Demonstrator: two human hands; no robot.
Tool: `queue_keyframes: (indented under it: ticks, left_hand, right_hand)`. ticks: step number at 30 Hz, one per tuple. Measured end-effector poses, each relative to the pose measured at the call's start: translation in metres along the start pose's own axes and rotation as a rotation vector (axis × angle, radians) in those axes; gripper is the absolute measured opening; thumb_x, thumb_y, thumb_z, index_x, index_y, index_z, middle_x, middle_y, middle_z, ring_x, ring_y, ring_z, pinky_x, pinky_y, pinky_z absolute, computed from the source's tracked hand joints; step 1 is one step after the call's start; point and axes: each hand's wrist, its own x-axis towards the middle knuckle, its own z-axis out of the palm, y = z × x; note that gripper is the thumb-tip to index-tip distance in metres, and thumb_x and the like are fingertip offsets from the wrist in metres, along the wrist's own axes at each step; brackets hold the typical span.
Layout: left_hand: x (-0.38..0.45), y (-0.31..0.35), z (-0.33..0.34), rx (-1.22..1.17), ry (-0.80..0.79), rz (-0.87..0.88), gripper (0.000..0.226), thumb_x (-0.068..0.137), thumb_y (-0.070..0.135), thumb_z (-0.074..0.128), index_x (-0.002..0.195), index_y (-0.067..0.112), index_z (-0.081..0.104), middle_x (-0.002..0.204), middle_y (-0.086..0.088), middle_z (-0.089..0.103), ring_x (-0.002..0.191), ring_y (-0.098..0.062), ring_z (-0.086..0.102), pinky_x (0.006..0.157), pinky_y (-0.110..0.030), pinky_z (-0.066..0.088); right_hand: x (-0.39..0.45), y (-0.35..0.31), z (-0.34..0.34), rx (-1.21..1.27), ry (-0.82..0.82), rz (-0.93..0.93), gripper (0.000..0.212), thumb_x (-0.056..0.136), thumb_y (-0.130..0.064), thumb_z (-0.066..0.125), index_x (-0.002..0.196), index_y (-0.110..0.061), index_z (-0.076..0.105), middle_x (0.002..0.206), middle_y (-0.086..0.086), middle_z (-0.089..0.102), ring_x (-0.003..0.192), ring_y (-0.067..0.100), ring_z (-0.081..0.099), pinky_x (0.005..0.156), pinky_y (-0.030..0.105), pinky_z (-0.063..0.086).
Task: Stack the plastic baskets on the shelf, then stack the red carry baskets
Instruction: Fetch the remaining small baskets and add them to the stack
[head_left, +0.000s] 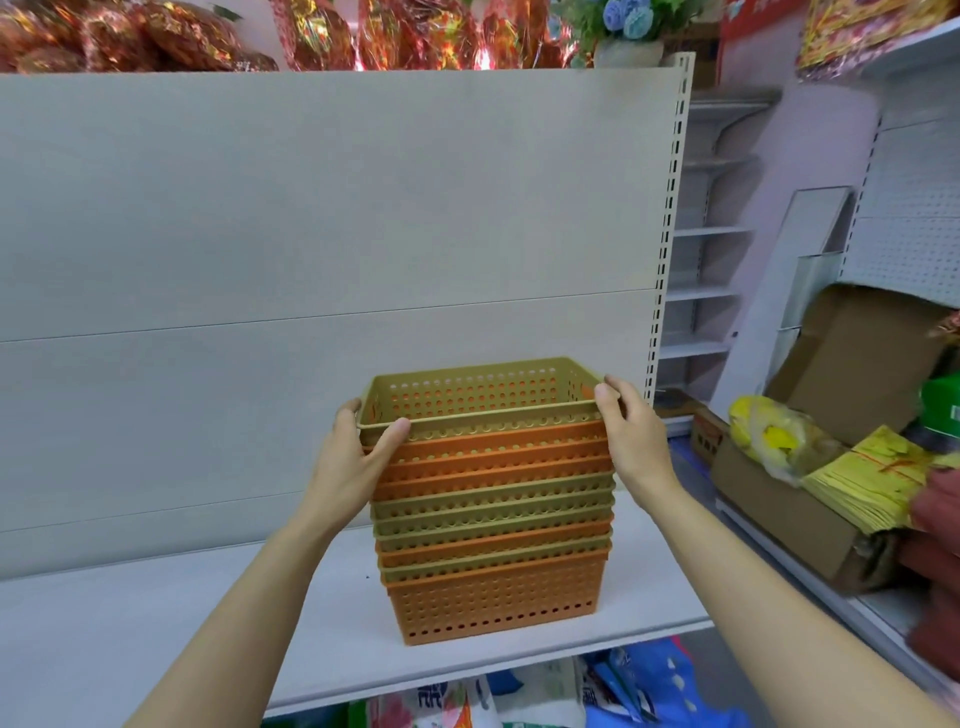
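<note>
Your left hand (349, 453) and right hand (630, 434) clamp opposite ends of the top olive basket (483, 400), keeping it level so it seats squarely into the nested stack (493, 525) on the shelf (156, 618).

Shop aisle: a pale back panel (332, 208) fills the view, slotted upright (667, 218) at its right edge. More bare shelving (711, 234) stands behind against a pinkish wall (810, 145). Pegboard (914, 208) right, possibly white. Even light.
</note>
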Motion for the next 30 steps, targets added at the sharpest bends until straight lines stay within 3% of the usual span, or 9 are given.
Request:
queue_keyframes:
  ticks: [3, 6, 10, 14, 20, 25, 30]
  left_hand:
    - [-0.003, -0.002, -0.014, 0.222, 0.033, 0.052, 0.087, 0.087, 0.067, 0.049, 0.154, 0.016, 0.03, 0.158, -0.003, 0.036, 0.144, -0.023, 0.037, 0.11, -0.048, 0.039]
    - [-0.015, -0.003, -0.025, 0.41, 0.101, 0.149, 0.096, 0.083, 0.07, 0.05, 0.159, 0.017, 0.023, 0.165, -0.003, 0.024, 0.151, -0.022, 0.024, 0.117, -0.05, 0.03]
    - [-0.04, -0.006, -0.041, 0.614, 0.192, 0.347, 0.082, 0.087, 0.061, 0.058, 0.151, 0.013, 0.039, 0.15, -0.008, 0.046, 0.138, -0.027, 0.041, 0.11, -0.044, 0.038]
    - [-0.071, -0.021, -0.056, 0.729, 0.224, 0.437, 0.07, 0.088, 0.056, 0.061, 0.139, 0.008, 0.055, 0.129, -0.013, 0.061, 0.118, -0.033, 0.055, 0.097, -0.045, 0.047]
    - [-0.118, -0.044, -0.075, 0.817, 0.216, 0.413, 0.063, 0.09, 0.049, 0.062, 0.136, 0.007, 0.056, 0.127, -0.012, 0.062, 0.113, -0.034, 0.058, 0.094, -0.047, 0.049]
    - [-0.162, -0.064, -0.09, 0.899, 0.235, 0.379, 0.056, 0.09, 0.042, 0.069, 0.128, 0.002, 0.062, 0.115, -0.016, 0.066, 0.1, -0.039, 0.062, 0.088, -0.049, 0.051]
    - [-0.225, -0.098, -0.101, 0.987, 0.18, 0.248, 0.065, 0.089, 0.054, 0.044, 0.121, 0.002, 0.066, 0.111, -0.015, 0.069, 0.095, -0.039, 0.065, 0.079, -0.046, 0.054]
  right_hand:
    - [-0.007, -0.005, 0.001, -0.232, 0.109, -0.123, 0.051, 0.099, -0.042, 0.045, 0.141, -0.013, 0.043, 0.142, 0.004, 0.049, 0.134, 0.021, 0.039, 0.108, 0.039, 0.033]
    - [-0.027, -0.017, 0.004, -0.362, 0.209, -0.373, 0.053, 0.094, -0.041, 0.048, 0.136, -0.009, 0.048, 0.136, 0.007, 0.053, 0.132, 0.024, 0.039, 0.11, 0.043, 0.033]
    - [-0.056, -0.031, 0.014, -0.425, 0.183, -0.558, 0.049, 0.093, -0.037, 0.052, 0.133, -0.008, 0.052, 0.13, 0.007, 0.058, 0.125, 0.022, 0.047, 0.108, 0.037, 0.035]
    - [-0.094, -0.033, 0.027, -0.422, 0.147, -0.655, 0.046, 0.092, -0.035, 0.054, 0.128, -0.006, 0.056, 0.121, 0.007, 0.062, 0.115, 0.023, 0.053, 0.101, 0.033, 0.04]
    - [-0.149, -0.034, 0.046, -0.404, 0.029, -0.673, 0.043, 0.092, -0.035, 0.052, 0.124, -0.007, 0.06, 0.116, 0.006, 0.065, 0.11, 0.019, 0.054, 0.095, 0.025, 0.038]
    - [-0.186, -0.031, 0.063, -0.363, -0.09, -0.696, 0.041, 0.091, -0.034, 0.055, 0.12, -0.006, 0.063, 0.113, 0.007, 0.066, 0.108, 0.023, 0.057, 0.094, 0.032, 0.045]
    - [-0.231, -0.016, 0.089, -0.306, -0.211, -0.713, 0.038, 0.089, -0.032, 0.056, 0.115, -0.006, 0.065, 0.105, 0.007, 0.067, 0.098, 0.027, 0.059, 0.086, 0.038, 0.048]
